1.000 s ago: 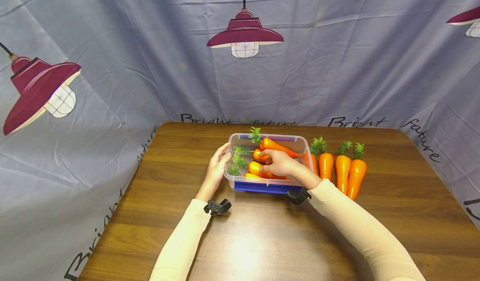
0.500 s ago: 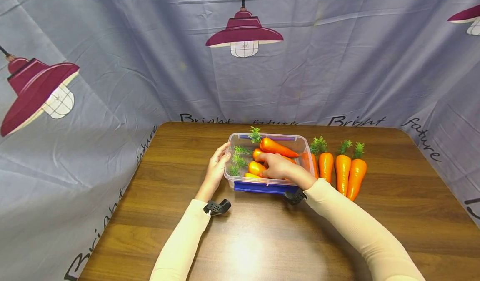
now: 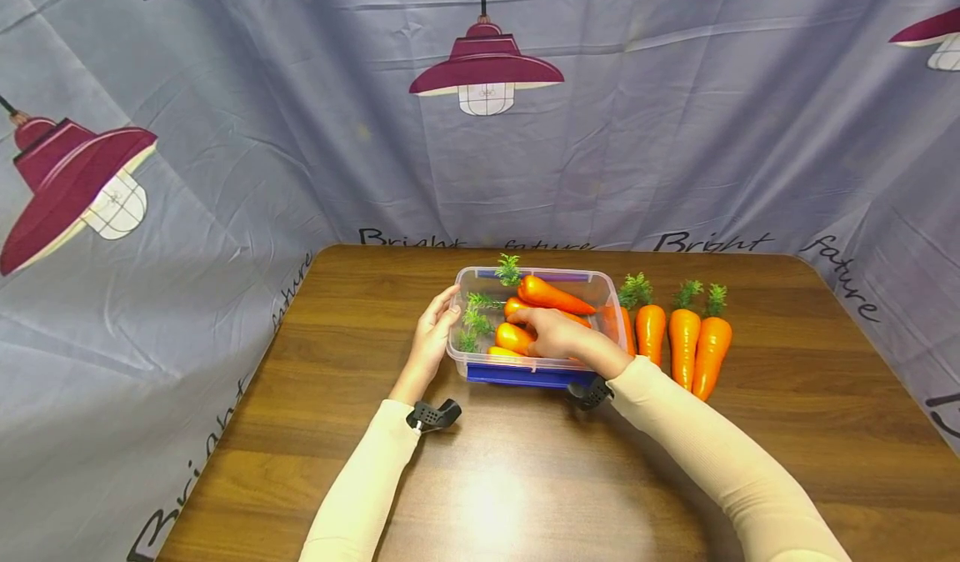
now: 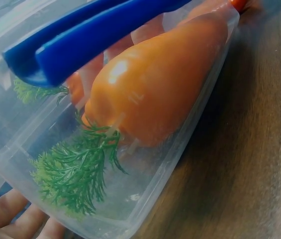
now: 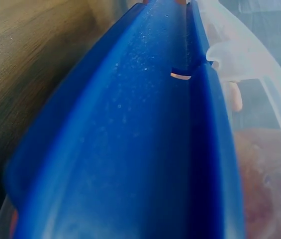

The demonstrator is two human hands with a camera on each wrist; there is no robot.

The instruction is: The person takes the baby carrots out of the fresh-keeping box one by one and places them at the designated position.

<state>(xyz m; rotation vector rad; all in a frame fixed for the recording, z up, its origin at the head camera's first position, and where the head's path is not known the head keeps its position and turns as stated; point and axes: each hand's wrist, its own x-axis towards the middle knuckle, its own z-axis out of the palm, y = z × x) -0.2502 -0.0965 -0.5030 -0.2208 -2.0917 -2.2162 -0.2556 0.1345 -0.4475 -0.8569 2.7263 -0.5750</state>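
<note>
Head: left hand (image 3: 431,337) against box (image 3: 534,363) at left, fingers fairly straight; right hand (image 3: 557,335) among carrots (image 3: 557,295) inside (grip hidden, can't tell). Left wrist: leaves (image 4: 75,169) could tangle from crowding. Right wrist: bumping near latch (image 5: 130,124) could shift box.

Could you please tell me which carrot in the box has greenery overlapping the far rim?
The carrot farthest back in the box; the other greenery inside shows within the rim.

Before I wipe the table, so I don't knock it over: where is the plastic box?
In the head view, the plastic box sits on the table between the left hand at its left end and the loose carrots to its right.
</note>
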